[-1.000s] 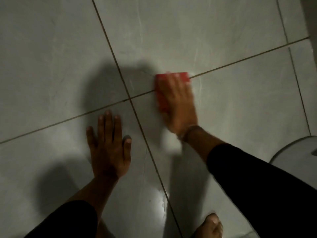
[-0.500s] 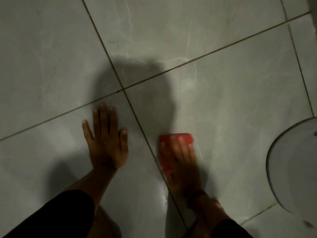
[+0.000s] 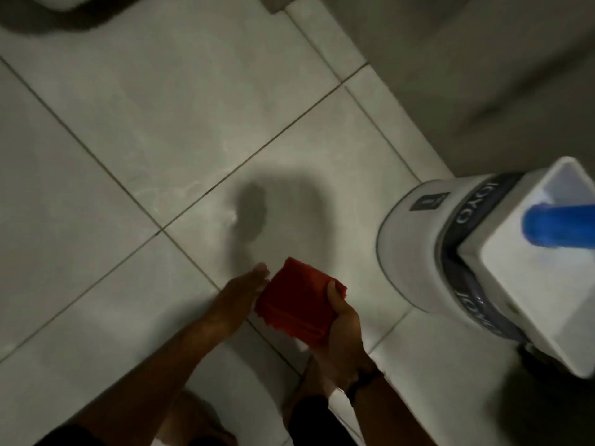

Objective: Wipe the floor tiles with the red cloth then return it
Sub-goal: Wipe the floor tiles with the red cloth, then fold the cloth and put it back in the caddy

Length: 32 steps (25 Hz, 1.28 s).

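Note:
The red cloth, folded into a thick square, is lifted off the grey floor tiles. My right hand grips its right side, thumb on top. The fingers of my left hand are flat against the cloth's left edge, so both hands hold it above the tile.
A white toilet with lettering on its seat stands at the right, with a white holder and a blue handle on it. A wall rises at the upper right. My bare feet show at the bottom. A dark object lies at the top left.
The cloth has come up off the floor. My left hand left the tile and met the cloth. The view swung right toward the toilet.

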Tool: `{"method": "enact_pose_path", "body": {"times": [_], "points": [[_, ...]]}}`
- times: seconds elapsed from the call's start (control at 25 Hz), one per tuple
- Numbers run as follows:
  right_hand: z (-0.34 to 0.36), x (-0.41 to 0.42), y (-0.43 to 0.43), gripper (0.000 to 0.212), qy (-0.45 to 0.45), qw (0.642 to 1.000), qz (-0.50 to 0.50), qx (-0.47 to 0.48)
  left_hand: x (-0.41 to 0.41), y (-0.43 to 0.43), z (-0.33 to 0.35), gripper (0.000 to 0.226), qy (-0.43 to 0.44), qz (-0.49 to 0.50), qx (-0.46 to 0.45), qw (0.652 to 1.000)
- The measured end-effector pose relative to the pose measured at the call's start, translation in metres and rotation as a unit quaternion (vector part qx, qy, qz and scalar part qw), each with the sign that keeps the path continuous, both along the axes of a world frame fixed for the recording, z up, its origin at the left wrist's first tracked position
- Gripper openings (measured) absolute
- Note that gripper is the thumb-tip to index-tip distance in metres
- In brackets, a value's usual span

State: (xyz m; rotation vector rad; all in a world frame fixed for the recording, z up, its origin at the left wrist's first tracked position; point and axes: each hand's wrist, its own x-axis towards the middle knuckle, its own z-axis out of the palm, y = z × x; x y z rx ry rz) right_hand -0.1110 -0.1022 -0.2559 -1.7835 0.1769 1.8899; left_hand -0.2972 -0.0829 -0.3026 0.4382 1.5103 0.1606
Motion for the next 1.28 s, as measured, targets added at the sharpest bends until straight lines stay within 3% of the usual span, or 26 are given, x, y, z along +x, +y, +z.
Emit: {"method": "enact_pose_path", "body": {"times": [0.12, 0.2, 0.28, 0.44, 0.64, 0.8, 1.04, 1.16, 1.28], "points": [[0.074, 0.063, 0.013, 0.056, 0.002, 0.999, -0.045, 0.021, 0.06, 0.046, 0.092, 0.028, -0.115, -0.069, 0.038, 0.99], [0.111, 0.104, 0.021, 0.046, -0.045, 0.994, -0.082, 0.055, 0.1, 0.069, 0.139, 0.015, -0.157, -0.133, 0.087, 0.975], [0.144, 0.149, 0.027, 0.038, -0.104, 0.981, -0.136, 0.095, 0.153, 0.095, 0.174, 0.026, -0.15, -0.181, 0.131, 0.963], [0.16, 0.236, 0.047, 0.039, -0.232, 0.949, -0.191, 0.099, 0.269, 0.128, 0.204, 0.025, -0.09, -0.291, 0.212, 0.929], [0.123, 0.316, 0.069, 0.027, -0.296, 0.951, -0.082, 0.028, 0.37, 0.151, 0.183, 0.037, 0.078, -0.422, 0.263, 0.864], [0.082, 0.346, 0.079, 0.041, -0.307, 0.951, -0.007, -0.035, 0.4, 0.152, 0.148, 0.03, 0.166, -0.447, 0.251, 0.842], [0.067, 0.35, 0.081, 0.061, -0.465, 0.866, 0.154, -0.1, 0.41, 0.14, 0.128, 0.034, 0.221, -0.455, 0.256, 0.824], [0.07, 0.345, 0.08, 0.059, -0.494, 0.843, 0.189, -0.094, 0.41, 0.13, 0.135, 0.038, 0.222, -0.467, 0.266, 0.814], [0.096, 0.332, 0.092, 0.047, -0.515, 0.829, 0.2, -0.087, 0.392, 0.13, 0.16, 0.041, 0.215, -0.486, 0.344, 0.774]]}}
